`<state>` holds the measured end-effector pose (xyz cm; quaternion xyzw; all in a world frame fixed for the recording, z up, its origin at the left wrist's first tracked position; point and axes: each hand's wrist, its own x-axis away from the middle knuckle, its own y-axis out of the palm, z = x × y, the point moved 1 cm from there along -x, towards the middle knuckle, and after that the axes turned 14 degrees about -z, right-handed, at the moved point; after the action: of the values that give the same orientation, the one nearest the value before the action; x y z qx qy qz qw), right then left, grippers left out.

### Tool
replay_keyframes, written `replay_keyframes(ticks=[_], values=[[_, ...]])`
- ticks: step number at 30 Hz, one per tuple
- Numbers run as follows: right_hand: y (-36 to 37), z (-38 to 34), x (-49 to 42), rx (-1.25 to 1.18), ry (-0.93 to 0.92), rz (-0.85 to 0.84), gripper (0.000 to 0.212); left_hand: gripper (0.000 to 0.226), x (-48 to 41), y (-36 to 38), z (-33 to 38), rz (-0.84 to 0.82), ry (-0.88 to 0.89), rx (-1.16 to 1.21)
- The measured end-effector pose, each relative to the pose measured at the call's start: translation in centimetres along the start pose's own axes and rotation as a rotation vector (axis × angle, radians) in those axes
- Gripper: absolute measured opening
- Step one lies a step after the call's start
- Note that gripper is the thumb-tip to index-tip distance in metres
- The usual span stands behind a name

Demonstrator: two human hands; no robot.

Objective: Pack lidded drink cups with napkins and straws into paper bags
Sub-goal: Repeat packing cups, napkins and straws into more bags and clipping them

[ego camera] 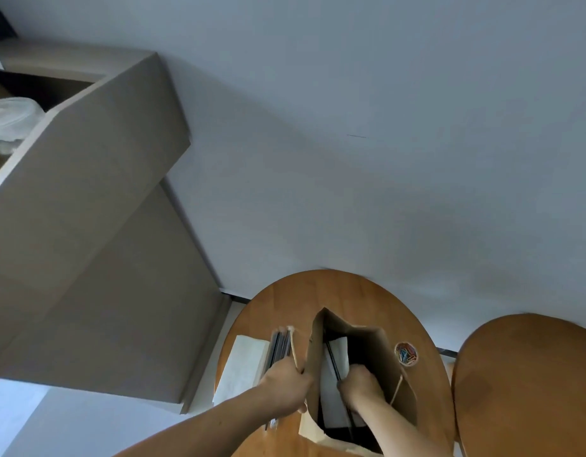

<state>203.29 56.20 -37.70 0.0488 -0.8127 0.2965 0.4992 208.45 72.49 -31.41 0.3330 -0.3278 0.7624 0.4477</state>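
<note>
Round smooth-wood table (pixel 318 291) carries 1 upright brown paper bag (pixel 377 351), creased, mouth open, with a flat white napkin stack (pixel 242 364) to its left. Left hand (pixel 286 380) is curled round a bundle of thin dark straws (pixel 280 346) just beside the bag's wall. Right hand (pixel 361 385), inside the mouth, pinches 1 black straw (pixel 333 357) against a folded napkin (pixel 334 387).

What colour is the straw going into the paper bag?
Black. The straw shows best in the head view, against the white napkin.
</note>
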Motion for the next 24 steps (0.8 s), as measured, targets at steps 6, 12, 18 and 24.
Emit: replay_keyframes(ticks=[6,12,18,24], values=[[0.9,1.2,-1.0,0.051,-0.003,0.034,0.015,0.027,0.2,-0.3,0.1,0.057,-0.021,0.008],[0.7,0.0,0.9,0.166,-0.102,0.187,0.05,0.022,0.6,-0.1,0.4,0.01,0.015,0.01],[-3.1,-2.1,6.6,0.302,-0.392,0.393,0.041,0.023,0.4,-0.3,1.9,-0.02,0.045,-0.062],[-10.2,0.0,9.1,0.161,-0.282,0.507,0.057,0.025,0.2,0.0,3.7,-0.018,0.068,-0.08]])
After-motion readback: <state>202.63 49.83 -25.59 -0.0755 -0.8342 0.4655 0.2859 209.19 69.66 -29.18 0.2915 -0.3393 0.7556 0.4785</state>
